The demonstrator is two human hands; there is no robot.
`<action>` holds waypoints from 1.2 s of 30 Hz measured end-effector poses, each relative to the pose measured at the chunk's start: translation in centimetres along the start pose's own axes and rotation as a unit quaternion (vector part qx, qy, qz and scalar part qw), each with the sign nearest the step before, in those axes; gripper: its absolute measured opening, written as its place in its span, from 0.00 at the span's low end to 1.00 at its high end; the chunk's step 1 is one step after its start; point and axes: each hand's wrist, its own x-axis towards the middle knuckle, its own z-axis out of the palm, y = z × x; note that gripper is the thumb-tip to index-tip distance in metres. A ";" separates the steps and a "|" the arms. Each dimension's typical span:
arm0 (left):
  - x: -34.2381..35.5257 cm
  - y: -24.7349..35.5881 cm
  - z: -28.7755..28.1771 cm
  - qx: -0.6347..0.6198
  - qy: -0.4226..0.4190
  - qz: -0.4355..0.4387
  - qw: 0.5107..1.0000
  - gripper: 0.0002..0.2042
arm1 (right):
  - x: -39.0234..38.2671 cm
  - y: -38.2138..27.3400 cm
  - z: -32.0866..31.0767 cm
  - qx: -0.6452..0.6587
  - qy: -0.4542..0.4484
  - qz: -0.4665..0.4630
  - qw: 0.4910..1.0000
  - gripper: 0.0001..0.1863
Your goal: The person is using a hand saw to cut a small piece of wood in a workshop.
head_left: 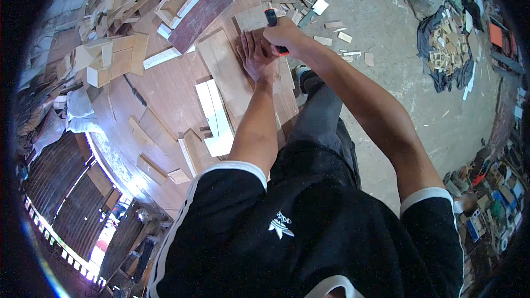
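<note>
My left hand [257,62] lies flat with its fingers stretched out on a light brown wooden board [218,59] on the worktable. Just to its right, my right hand [287,34] is closed round a black-and-red tool handle [270,17]. The black end pokes out beyond the fist, and a red part shows below it. What kind of tool it is cannot be made out, since the fist hides the rest. A white panel [212,107] lies to the left of my left forearm.
Open wooden frames [185,0] and a dark red board [200,19] lie on the table [160,88]. A pile of wooden parts [118,55] fills its far left. Wood scraps [345,37] litter the floor, and a dark sack of offcuts [450,47] stands at right.
</note>
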 end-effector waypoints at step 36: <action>0.2 -0.5 0.8 -0.013 0.029 0.021 0.999 0.24 | -1.5 0.7 -0.9 -0.008 0.038 0.007 0.999 0.05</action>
